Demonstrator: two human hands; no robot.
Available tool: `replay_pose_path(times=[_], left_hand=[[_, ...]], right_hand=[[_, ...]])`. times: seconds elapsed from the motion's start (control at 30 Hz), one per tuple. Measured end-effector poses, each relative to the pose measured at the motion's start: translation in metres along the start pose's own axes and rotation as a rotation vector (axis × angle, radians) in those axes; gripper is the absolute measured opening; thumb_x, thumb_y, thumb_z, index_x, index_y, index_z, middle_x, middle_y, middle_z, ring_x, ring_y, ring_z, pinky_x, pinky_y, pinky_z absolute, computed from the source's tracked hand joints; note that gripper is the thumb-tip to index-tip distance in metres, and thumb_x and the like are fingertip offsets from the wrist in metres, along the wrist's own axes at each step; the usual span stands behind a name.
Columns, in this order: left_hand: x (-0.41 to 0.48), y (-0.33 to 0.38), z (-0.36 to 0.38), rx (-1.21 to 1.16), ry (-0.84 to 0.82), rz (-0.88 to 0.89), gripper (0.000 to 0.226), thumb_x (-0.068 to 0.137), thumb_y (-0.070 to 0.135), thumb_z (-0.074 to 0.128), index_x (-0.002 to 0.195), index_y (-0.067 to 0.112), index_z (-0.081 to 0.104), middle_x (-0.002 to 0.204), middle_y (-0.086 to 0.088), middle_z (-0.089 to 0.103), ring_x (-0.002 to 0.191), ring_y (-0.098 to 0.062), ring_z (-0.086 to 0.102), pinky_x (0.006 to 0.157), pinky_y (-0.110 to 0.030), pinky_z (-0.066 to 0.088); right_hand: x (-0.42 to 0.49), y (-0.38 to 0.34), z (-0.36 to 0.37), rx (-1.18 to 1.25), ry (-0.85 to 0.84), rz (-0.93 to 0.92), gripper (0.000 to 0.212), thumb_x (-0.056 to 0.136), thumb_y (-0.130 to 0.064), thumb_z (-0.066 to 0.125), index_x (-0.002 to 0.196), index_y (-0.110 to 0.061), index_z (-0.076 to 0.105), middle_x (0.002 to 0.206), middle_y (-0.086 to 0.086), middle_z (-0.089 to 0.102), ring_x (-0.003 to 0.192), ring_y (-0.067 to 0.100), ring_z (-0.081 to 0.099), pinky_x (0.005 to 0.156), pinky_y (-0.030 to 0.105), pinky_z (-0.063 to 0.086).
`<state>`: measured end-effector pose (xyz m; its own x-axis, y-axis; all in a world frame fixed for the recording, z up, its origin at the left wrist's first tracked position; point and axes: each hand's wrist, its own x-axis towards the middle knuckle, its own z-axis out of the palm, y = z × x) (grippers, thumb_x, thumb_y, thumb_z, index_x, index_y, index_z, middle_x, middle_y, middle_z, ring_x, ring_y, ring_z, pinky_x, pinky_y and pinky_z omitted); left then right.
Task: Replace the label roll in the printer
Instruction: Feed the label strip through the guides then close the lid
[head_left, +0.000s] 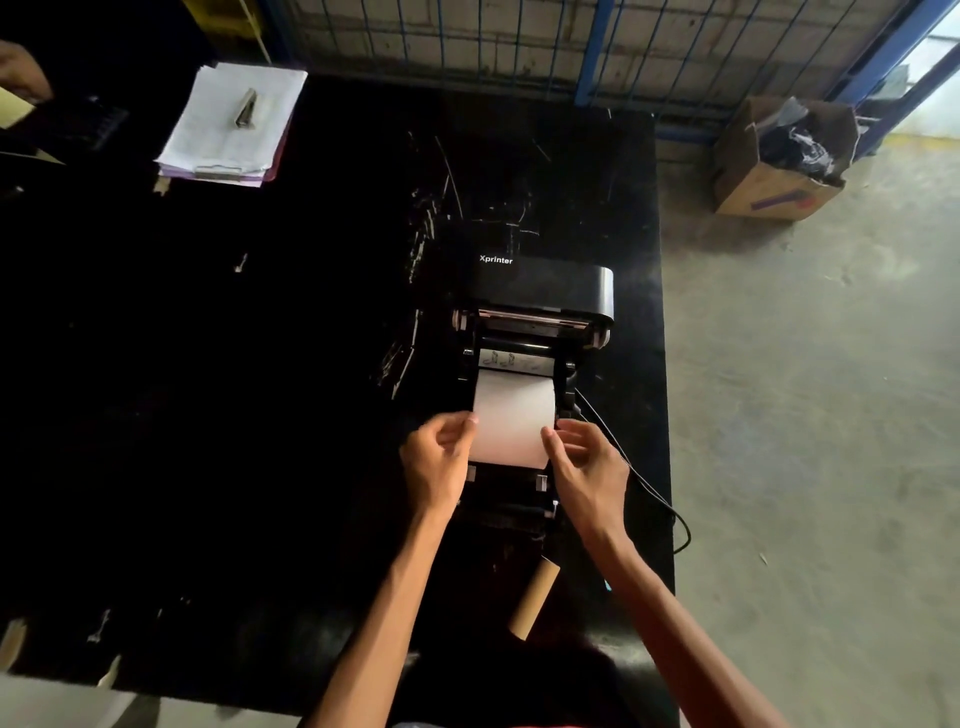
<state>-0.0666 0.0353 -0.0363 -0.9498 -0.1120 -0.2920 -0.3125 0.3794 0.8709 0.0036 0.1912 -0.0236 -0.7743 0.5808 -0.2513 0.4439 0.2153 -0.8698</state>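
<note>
Left hand and right hand each pinch a side edge of the white label roll, keeping it square over the open printer bay. Roll's long axis runs left-right across the printer. Spent cardboard core lies on desk nearby.

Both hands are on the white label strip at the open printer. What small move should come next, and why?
Probably slide the label strip forward under the print head of the printer. The left hand and right hand pinch its side edges, and the lid is open.
</note>
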Motion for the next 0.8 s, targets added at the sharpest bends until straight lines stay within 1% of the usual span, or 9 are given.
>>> replay_pose_path(times=[0.1,0.23,0.3,0.37,0.43,0.5,0.6,0.7,0.8], left_hand=[[-0.011,-0.011,0.001,0.049,0.004,-0.012,0.026,0.09,0.036,0.07,0.098,0.012,0.078,0.071,0.026,0.061,0.065,0.015,0.058,0.056,0.002,0.044],[-0.018,-0.012,0.001,0.013,-0.015,-0.017,0.03,0.093,0.03,0.068,0.112,0.008,0.075,0.086,0.015,0.065,0.064,0.019,0.06,0.058,0.003,0.044],[-0.013,-0.009,-0.002,-0.048,-0.038,-0.013,0.026,0.094,0.024,0.066,0.115,0.01,0.073,0.097,0.012,0.068,0.076,0.022,0.063,0.063,0.002,0.047],[-0.007,-0.007,-0.007,-0.11,-0.052,-0.026,0.022,0.095,0.021,0.064,0.113,0.014,0.074,0.105,0.006,0.074,0.09,0.007,0.07,0.07,-0.005,0.052],[-0.002,-0.009,-0.01,-0.082,-0.066,-0.031,0.022,0.095,0.021,0.064,0.113,0.014,0.074,0.109,-0.001,0.076,0.098,-0.01,0.071,0.073,-0.01,0.054],[-0.001,-0.012,-0.01,-0.009,-0.094,-0.016,0.024,0.095,0.022,0.066,0.115,0.012,0.074,0.112,-0.006,0.076,0.098,-0.013,0.07,0.071,-0.01,0.052],[-0.002,-0.014,-0.009,0.027,-0.114,0.028,0.026,0.093,0.018,0.068,0.115,0.006,0.073,0.113,-0.008,0.075,0.089,-0.003,0.066,0.067,-0.002,0.05],[-0.004,-0.009,-0.01,0.008,-0.162,0.031,0.033,0.092,0.018,0.068,0.123,0.007,0.069,0.112,0.002,0.07,0.086,0.008,0.062,0.068,0.0,0.049],[-0.002,-0.001,-0.011,-0.09,-0.178,-0.015,0.032,0.094,0.016,0.065,0.126,0.011,0.067,0.112,0.01,0.067,0.09,0.011,0.065,0.071,-0.002,0.049]], right_hand=[[-0.011,0.006,0.004,-0.035,0.003,0.061,0.034,0.095,-0.043,0.068,0.114,-0.015,0.076,0.096,-0.008,0.075,0.084,-0.009,0.065,0.081,0.017,0.058],[-0.013,0.002,0.005,0.036,0.004,0.109,0.035,0.097,-0.039,0.066,0.12,-0.014,0.076,0.098,-0.015,0.07,0.079,-0.017,0.063,0.07,0.001,0.047],[-0.011,-0.001,0.002,0.14,0.018,0.144,0.033,0.098,-0.037,0.065,0.122,-0.016,0.075,0.107,-0.01,0.074,0.089,-0.012,0.064,0.076,0.006,0.048],[-0.009,-0.004,-0.002,0.215,0.041,0.169,0.03,0.098,-0.035,0.065,0.12,-0.019,0.076,0.109,-0.005,0.076,0.093,-0.006,0.067,0.078,0.015,0.052],[-0.008,-0.003,-0.004,0.186,0.047,0.155,0.027,0.098,-0.034,0.066,0.12,-0.021,0.076,0.109,-0.004,0.076,0.094,-0.003,0.068,0.072,0.012,0.052],[-0.008,-0.001,-0.003,0.15,-0.001,0.146,0.028,0.098,-0.032,0.067,0.122,-0.02,0.074,0.112,-0.001,0.075,0.095,-0.001,0.067,0.068,0.01,0.051],[-0.008,0.001,0.0,0.109,-0.036,0.138,0.032,0.096,-0.028,0.069,0.125,-0.016,0.073,0.116,0.003,0.076,0.094,0.001,0.068,0.076,0.015,0.053],[-0.007,-0.003,-0.002,0.152,-0.038,0.151,0.035,0.096,-0.026,0.07,0.129,-0.017,0.071,0.114,0.002,0.075,0.098,0.006,0.07,0.077,0.016,0.052],[-0.003,-0.007,-0.005,0.211,-0.047,0.17,0.032,0.097,-0.027,0.068,0.128,-0.02,0.072,0.11,-0.005,0.074,0.095,-0.004,0.069,0.075,0.012,0.051]])
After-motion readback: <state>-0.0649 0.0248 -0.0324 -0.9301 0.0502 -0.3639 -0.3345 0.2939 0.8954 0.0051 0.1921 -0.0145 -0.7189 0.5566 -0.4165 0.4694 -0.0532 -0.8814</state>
